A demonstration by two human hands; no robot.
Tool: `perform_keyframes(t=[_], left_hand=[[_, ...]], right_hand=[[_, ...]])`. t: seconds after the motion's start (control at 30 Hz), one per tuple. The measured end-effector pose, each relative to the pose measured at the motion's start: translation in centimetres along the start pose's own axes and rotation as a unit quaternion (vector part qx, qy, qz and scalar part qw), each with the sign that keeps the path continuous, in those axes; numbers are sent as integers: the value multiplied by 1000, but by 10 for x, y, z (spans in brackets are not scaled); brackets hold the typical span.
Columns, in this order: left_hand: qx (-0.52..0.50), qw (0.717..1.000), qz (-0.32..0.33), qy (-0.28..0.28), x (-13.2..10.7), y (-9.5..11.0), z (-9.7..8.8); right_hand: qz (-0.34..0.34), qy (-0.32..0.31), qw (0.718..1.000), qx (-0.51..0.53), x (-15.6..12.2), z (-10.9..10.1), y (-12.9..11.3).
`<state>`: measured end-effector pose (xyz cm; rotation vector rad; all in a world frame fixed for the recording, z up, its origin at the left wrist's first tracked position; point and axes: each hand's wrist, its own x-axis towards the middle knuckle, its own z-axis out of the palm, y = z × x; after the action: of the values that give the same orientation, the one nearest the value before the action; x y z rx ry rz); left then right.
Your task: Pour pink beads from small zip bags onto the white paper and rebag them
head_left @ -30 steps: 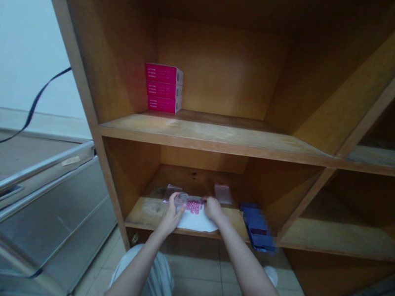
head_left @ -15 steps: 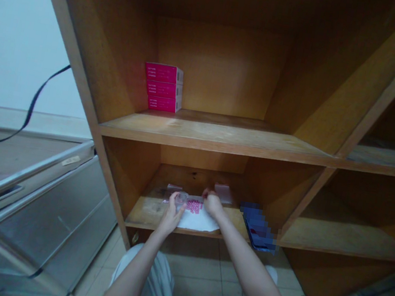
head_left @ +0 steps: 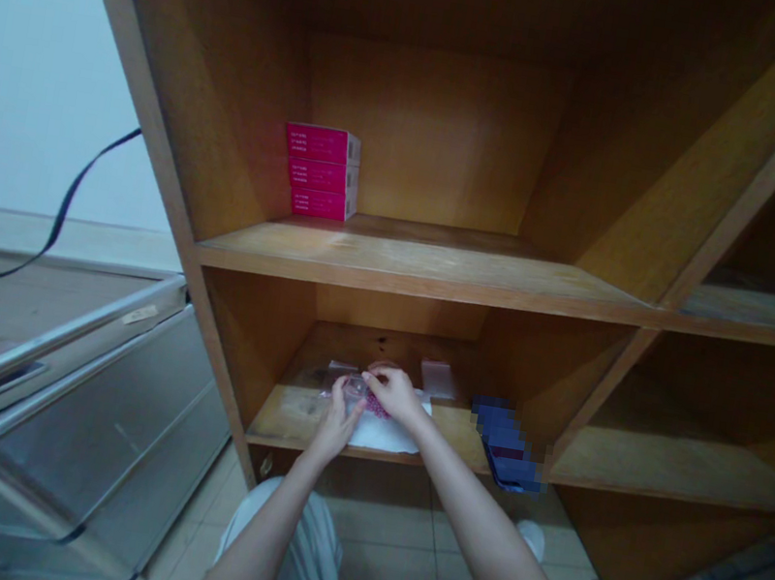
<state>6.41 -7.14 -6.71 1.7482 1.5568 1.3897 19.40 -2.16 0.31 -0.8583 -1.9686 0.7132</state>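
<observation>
On the lower wooden shelf [head_left: 454,428] lies a white sheet [head_left: 386,435] with a small clear plastic bag of pink beads [head_left: 376,406] on it. My left hand [head_left: 335,424] pinches the bag's left end, fingers closed on the clear plastic. My right hand [head_left: 397,392] has come over the bag from the right and grips its top, covering most of the pink contents. The two hands nearly touch.
Another small clear bag [head_left: 437,377] lies further back on the same shelf, and a dark blue object [head_left: 506,443] rests at its right edge. Three pink boxes [head_left: 322,172] are stacked on the shelf above. A metal cabinet [head_left: 44,412] stands to the left.
My right hand has moved left along the bag, from its right end to over its middle, close to my left hand. The left hand has stayed in place.
</observation>
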Motion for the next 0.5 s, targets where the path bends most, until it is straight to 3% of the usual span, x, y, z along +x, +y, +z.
perform_keyframes(t=[0.23, 0.5], left_hand=[[-9, 1000, 2, -1, 0, 2, -1], [-8, 1000, -16, -5, 0, 2, -1]], right_hand=[[64, 40, 994, -82, -6, -12, 31], [117, -98, 969, -194, -26, -19, 69]])
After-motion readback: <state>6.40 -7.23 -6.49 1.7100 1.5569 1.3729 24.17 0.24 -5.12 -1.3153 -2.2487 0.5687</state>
